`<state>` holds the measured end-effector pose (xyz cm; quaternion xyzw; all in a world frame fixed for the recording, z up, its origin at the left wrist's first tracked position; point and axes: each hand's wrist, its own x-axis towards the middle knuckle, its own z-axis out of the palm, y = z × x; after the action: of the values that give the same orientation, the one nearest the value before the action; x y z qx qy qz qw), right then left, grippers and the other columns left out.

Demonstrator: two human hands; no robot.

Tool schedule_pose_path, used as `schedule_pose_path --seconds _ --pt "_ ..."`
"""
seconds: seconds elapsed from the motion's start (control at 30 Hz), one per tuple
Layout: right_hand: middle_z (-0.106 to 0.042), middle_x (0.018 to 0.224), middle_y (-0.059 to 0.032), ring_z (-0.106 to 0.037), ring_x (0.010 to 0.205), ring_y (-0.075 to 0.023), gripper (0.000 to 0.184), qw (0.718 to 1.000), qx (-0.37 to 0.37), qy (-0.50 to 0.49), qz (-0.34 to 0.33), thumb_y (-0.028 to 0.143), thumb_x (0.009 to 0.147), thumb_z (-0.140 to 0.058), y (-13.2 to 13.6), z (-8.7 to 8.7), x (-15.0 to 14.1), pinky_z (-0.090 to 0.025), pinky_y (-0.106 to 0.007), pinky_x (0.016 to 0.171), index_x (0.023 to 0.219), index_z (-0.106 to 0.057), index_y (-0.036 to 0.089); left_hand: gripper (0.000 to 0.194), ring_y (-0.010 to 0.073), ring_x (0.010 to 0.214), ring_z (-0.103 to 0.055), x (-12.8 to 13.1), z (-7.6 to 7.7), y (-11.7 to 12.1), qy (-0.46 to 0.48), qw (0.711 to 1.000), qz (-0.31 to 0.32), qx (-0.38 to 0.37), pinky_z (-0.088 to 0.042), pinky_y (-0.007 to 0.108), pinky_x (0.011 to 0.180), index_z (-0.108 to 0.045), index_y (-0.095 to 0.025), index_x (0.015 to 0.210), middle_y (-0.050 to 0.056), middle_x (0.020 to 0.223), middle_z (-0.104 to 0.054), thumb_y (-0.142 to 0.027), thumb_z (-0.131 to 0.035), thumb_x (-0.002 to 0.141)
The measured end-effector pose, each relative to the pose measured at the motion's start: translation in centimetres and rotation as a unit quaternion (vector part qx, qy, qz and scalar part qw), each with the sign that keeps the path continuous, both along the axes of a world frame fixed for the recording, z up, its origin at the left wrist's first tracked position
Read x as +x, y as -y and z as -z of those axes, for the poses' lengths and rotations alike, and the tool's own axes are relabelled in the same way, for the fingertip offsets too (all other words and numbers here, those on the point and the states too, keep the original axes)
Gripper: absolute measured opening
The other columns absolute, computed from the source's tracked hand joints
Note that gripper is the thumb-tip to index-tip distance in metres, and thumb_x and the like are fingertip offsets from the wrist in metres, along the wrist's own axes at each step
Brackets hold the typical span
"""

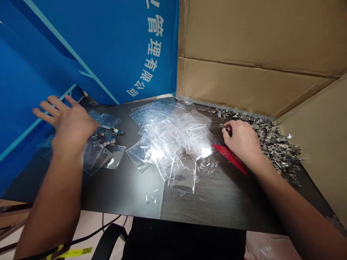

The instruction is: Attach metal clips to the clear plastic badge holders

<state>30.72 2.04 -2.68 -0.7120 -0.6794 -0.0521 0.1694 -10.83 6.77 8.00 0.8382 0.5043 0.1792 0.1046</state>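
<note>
My left hand [72, 121] is raised over the left side of the table with its fingers spread, holding nothing. Below and beside it lies a pile of clear plastic badge holders [99, 153], with metal clips [110, 135] among them. My right hand [241, 139] is curled, thumb and forefinger pinched around a small shiny metal clip, mostly hidden by the fingers. It rests at the near-left edge of a heap of metal badge clips [279, 144]. Between the hands spreads a larger pile of clear badge holders [173, 130]. A red pointed tool [230, 159], perhaps thread snips, lies under my right wrist.
Small clear plastic bits [208, 166] are scattered right of the middle pile, and more bits [153, 196] lie near the front edge of the dark table [121, 195]. A blue printed panel [108, 47] and cardboard walls [257, 39] enclose the back and right.
</note>
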Motion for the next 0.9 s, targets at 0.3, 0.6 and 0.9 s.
schedule_pose_path --seconds 0.3,0.6,0.9 --pt "-0.077 0.105 -0.0172 -0.071 0.098 -0.0357 0.021 0.997 0.01 -0.069 -0.025 0.023 0.098 -0.057 1.6 -1.0 -3.0 -0.055 -0.05 0.091 0.112 -0.07 0.016 0.054 0.0403 0.157 -0.046 3.9 6.6 0.4 -0.017 0.982 0.188 -0.001 -0.034 0.068 0.131 -0.064 -0.029 0.156 0.014 0.167 -0.058 -0.043 -0.069 0.105" --pt "-0.076 0.099 -0.0129 -0.07 0.089 -0.0314 0.023 0.991 -0.001 -0.119 -0.06 0.024 0.096 -0.057 2.6 -1.1 -4.5 -0.052 -0.045 0.083 0.116 -0.067 0.019 0.024 0.027 0.11 -0.069 4.9 7.8 0.3 -0.056 0.963 0.257 0.058 -0.044 0.044 0.105 -0.08 -0.023 0.123 0.01 0.114 -0.078 -0.033 -0.061 0.112" --pt "-0.07 0.092 -0.0059 -0.064 0.082 -0.0241 0.027 0.926 -0.018 -0.324 -0.19 0.017 0.103 -0.041 5.9 -3.2 -7.3 -0.047 -0.038 0.077 0.102 -0.067 0.025 0.024 0.0269 0.085 -0.066 4.2 4.2 2.1 -0.111 0.935 0.132 0.31 -0.05 0.042 0.073 -0.07 -0.02 0.09 0.013 0.098 -0.077 -0.02 -0.054 0.108"
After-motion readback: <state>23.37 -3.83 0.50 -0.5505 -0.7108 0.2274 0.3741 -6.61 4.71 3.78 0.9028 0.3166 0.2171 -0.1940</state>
